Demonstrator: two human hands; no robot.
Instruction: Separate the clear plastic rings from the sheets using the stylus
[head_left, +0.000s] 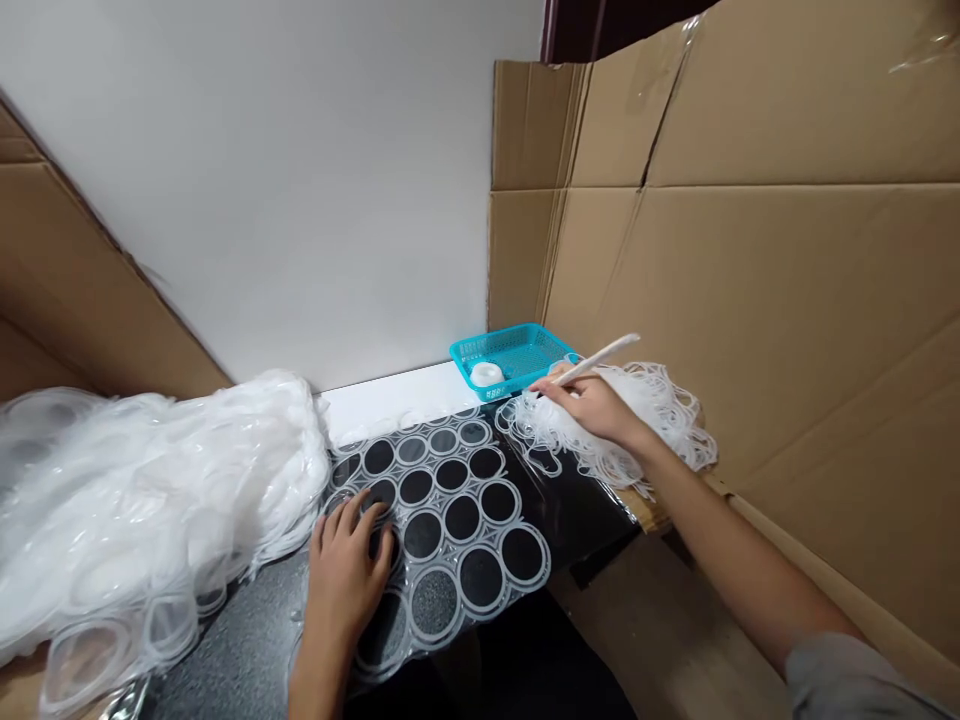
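Slantwise up rightward, white stick

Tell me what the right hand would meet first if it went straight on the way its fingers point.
The right hand would most likely meet the near side of the teal perforated basket; depth is unclear, so it might pass over the rim instead.

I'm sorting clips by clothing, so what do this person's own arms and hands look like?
A plain grey sleeve shows at the right arm; the forearm is uncovered. The left arm shows no sleeve within view. The left hand and right hand are ungloved, with no watch visible.
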